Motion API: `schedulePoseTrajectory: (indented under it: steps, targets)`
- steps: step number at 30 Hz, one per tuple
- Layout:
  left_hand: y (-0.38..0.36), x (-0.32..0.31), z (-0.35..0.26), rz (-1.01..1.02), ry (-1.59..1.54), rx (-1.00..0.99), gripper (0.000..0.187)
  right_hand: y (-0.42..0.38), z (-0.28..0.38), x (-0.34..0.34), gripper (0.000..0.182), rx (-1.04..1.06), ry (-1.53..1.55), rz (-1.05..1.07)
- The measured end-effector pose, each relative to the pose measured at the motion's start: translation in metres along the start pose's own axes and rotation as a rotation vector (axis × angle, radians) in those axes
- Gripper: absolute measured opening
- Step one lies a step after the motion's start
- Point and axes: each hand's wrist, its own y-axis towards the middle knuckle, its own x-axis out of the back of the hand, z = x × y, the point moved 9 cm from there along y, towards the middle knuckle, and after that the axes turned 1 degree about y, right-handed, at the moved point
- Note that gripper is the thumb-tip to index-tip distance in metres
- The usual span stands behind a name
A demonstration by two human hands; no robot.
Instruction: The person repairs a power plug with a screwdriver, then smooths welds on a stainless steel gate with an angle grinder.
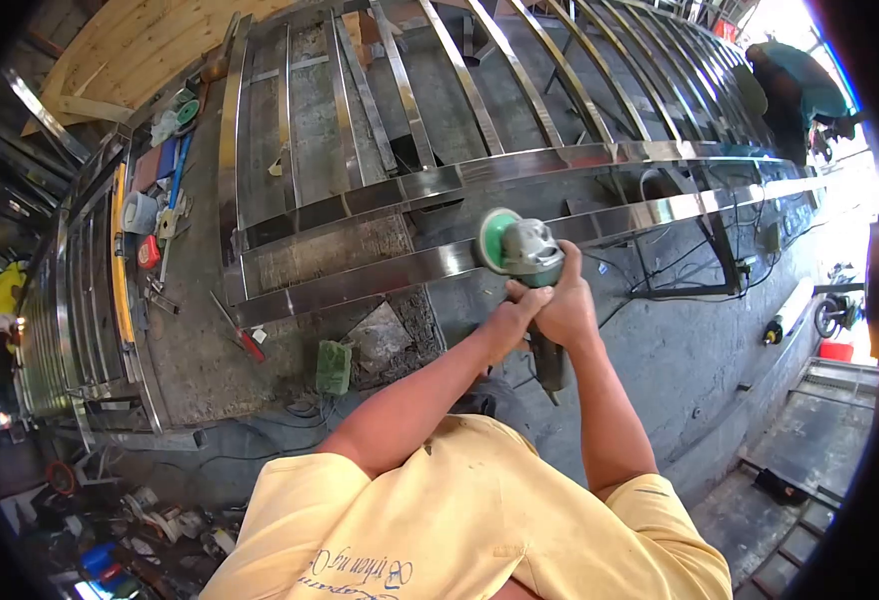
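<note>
At frame centre, the right hand (pixel 567 305) and left hand (pixel 510 318) were both clenched around a grey angle grinder (pixel 532 262), its round green disc (pixel 495 241) pressed against a polished, curved steel bar (pixel 360 281) of the gate frame (pixel 440 150) lying flat on rough concrete.

Concrete floor (pixel 680 350), daylight at right, timber boards (pixel 140 50).

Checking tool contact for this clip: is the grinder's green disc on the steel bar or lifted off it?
On it, apparently: the green-disc angle grinder overlaps the shiny curved steel bar; actual contact cannot be confirmed.
</note>
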Motion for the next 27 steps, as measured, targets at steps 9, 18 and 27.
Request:
schedulePoseTrajectory:
  steps: [9,18,27]
  targets:
    - [-0.109,0.119,0.02,-0.441,-0.177,-0.142,0.071,-0.018,0.058,-0.146,0.103,0.156,0.094,0.404]
    - [-0.033,0.037,0.031,-0.174,-0.027,0.027,0.068,-0.018,0.003,-0.037,0.106,0.047,0.133,0.082]
    - [-0.105,0.099,0.025,-0.384,-0.138,-0.06,0.06,-0.028,0.05,-0.128,0.101,0.105,0.154,0.361]
